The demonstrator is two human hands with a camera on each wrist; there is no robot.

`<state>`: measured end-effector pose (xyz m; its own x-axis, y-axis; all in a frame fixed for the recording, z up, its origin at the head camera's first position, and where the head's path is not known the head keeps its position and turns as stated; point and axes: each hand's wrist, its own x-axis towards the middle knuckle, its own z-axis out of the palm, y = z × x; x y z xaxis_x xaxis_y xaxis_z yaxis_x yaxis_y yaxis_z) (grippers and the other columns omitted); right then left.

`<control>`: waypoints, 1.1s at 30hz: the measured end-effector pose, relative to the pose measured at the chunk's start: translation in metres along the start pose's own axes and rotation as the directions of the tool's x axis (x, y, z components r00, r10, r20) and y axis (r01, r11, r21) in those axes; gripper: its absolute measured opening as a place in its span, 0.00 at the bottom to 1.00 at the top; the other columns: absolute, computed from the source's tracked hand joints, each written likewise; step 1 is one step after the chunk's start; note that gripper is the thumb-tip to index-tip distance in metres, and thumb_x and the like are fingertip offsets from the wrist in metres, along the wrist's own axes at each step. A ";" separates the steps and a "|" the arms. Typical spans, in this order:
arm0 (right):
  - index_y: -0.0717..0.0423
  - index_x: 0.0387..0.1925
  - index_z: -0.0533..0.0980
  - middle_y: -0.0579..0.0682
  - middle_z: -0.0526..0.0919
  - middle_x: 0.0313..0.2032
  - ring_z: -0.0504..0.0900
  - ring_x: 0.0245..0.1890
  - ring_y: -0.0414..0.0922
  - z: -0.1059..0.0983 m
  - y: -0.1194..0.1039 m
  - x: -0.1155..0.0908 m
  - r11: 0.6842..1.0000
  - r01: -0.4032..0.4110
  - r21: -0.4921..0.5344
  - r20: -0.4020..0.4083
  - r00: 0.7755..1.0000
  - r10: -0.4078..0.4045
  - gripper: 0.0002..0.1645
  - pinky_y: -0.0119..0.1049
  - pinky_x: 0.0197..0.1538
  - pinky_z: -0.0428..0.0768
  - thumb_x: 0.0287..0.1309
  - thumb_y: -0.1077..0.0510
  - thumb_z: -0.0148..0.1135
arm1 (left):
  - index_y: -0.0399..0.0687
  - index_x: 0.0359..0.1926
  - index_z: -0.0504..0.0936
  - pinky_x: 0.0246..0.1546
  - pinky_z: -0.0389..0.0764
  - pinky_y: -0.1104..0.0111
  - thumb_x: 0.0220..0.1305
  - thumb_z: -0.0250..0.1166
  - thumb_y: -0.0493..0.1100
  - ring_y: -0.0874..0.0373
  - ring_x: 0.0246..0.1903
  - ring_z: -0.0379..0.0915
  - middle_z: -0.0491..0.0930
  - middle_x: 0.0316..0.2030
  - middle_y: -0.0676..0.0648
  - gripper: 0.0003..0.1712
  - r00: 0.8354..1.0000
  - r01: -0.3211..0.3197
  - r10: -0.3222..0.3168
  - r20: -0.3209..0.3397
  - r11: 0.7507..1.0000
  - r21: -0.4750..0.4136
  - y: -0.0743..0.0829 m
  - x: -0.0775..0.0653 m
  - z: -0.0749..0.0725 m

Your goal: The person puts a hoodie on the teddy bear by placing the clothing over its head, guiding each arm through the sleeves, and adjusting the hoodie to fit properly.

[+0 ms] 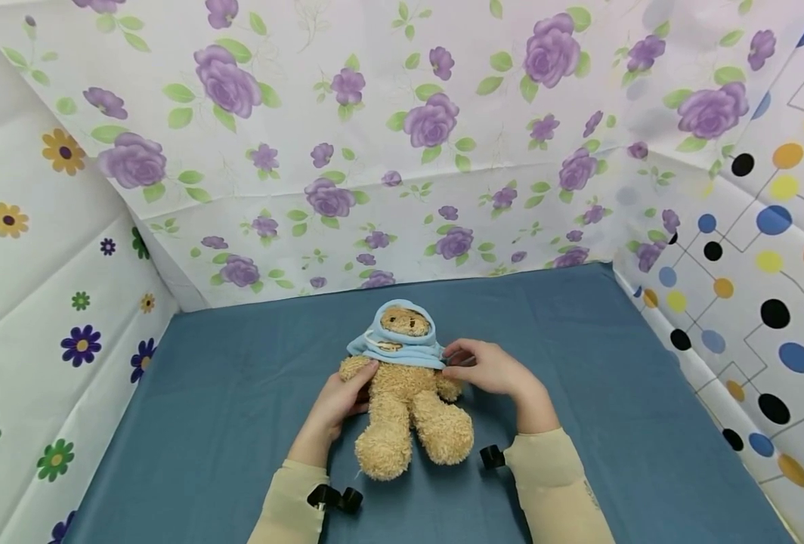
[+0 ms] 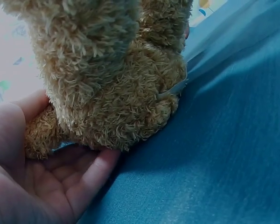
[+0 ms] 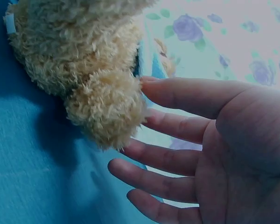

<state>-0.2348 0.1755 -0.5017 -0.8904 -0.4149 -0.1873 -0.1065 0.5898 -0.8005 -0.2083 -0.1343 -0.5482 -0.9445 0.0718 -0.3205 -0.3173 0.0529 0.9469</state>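
Observation:
A curly tan teddy bear (image 1: 395, 389) lies on its back with its feet toward me. A light blue hooded top (image 1: 402, 349) is bunched around its head and upper chest, the face showing through the hood opening. My left hand (image 1: 339, 397) holds the bear at its arm and side, thumb on top and fingers beneath, as the left wrist view shows around the fur (image 2: 107, 93). On the other side my right hand (image 1: 493, 368) is by the top's hem and the bear's other arm (image 3: 109, 107). Its fingers are spread and fairly straight, the fingertips at the arm.
A blue cloth (image 1: 252, 400) covers the table. Behind it hangs a purple-flowered sheet (image 1: 388, 196); a flower-print sheet (image 1: 55, 302) stands at the left and a dotted sheet (image 1: 769, 302) at the right. Black camera mounts (image 1: 334, 499) sit on both wrists.

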 end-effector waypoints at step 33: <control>0.48 0.69 0.78 0.53 0.83 0.60 0.83 0.57 0.52 -0.009 0.005 -0.005 0.998 -0.054 -0.044 -0.036 0.998 0.052 0.25 0.57 0.57 0.80 0.80 0.43 0.59 | 0.46 0.39 0.84 0.33 0.85 0.64 0.73 0.73 0.54 0.56 0.31 0.82 0.84 0.30 0.49 0.16 0.992 -0.121 0.120 -0.031 0.992 -0.036 0.002 0.001 -0.003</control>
<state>-0.2348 0.1869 -0.4996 -0.9101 -0.3582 -0.2082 -0.0776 0.6410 -0.7636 -0.2099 -0.1376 -0.5461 -0.9779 0.0468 -0.2038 -0.2037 0.0076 0.9790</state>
